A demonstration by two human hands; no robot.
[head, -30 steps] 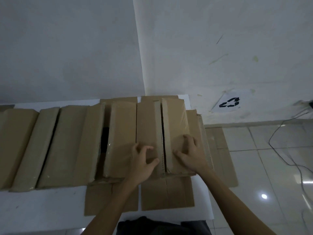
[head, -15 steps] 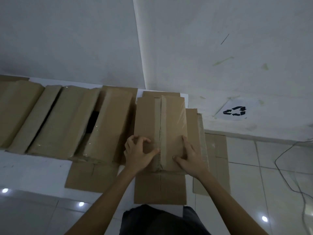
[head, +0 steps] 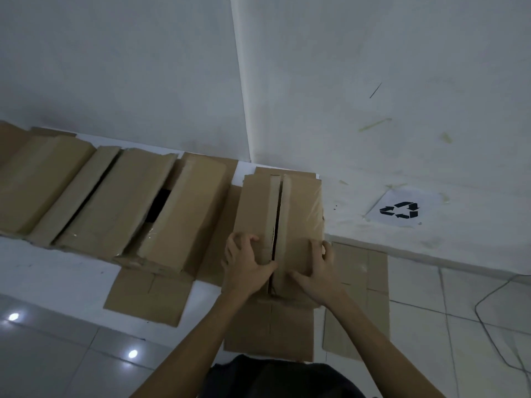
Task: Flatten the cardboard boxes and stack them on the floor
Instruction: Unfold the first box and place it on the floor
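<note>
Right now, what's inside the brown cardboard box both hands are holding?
Through the slit between the brown cardboard box's top flaps only darkness shows. The left hand and right hand grip it; contents hidden.

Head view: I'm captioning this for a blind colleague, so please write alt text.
Two hands, left hand and right hand, grip the near end of a cardboard box along its split top seam. More boxes lie in a row to its left; flattened cardboard lies on the tiled floor.

I see a dim, bluish-grey picture, soft throughout with no crisp edges. Two small bright ceiling-light glints shine on the glossy floor tiles [head: 57, 340] at lower left, and straight lines bow outward near the frame edges.
</note>
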